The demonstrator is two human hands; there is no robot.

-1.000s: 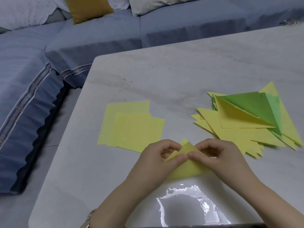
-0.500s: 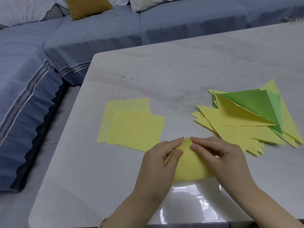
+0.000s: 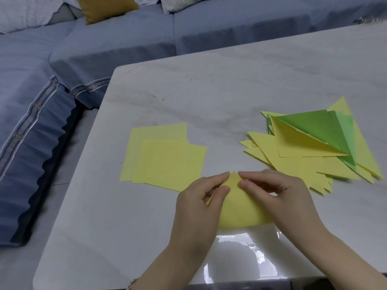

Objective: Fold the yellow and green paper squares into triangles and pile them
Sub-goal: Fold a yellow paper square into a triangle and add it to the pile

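A yellow paper square [image 3: 240,208] lies folded over on itself near the table's front, its corners meeting at a point at the top and its lower fold still rounded. My left hand [image 3: 199,208] presses its left side with thumb and fingers. My right hand [image 3: 280,197] pins the top corner and the right side. To the left lie three flat yellow squares [image 3: 165,158], overlapping. At the right sits a fanned pile of folded triangles [image 3: 314,149], mostly yellow with green ones on top.
The grey marble table [image 3: 209,91] has a rounded far-left corner and a glossy reflection by its front edge. A blue sofa [image 3: 62,80] with a mustard cushion [image 3: 104,7] wraps around the left and far sides.
The paper, held raised with its corners pinched together a second ago, now lies down on the table. Both hands have flattened onto it and moved slightly away from me.
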